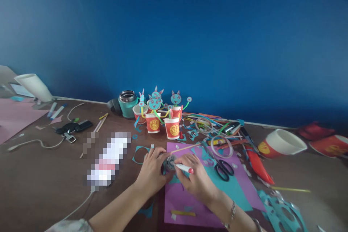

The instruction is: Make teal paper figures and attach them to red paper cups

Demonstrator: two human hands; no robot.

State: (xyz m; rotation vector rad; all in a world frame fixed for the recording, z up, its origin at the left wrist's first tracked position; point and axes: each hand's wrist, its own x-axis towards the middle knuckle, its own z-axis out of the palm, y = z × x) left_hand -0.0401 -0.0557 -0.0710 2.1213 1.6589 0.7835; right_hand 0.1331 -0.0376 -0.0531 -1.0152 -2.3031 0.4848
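Observation:
My right hand (194,174) grips a white marker (183,168) with a red end, its tip pointing left onto a small round greyish object (170,162). Around that round object curl the fingers and thumb of my left hand (153,168); what exactly it is stays unclear. Both hands rest over purple paper (176,199) and a teal sheet (233,188) on top of it. Black-handled scissors (223,170) lie just right of my right hand. A teal paper scrap with a round hole (134,159) is left of my left hand.
Red paper cups (173,129) with cat-faced paper figures (154,103) stand behind the hands beside a teal flask (128,104). Pipe cleaners and tape rolls (222,147) clutter the right. A larger cup (282,144) lies tilted farther right; keys (70,137) and a cable are left.

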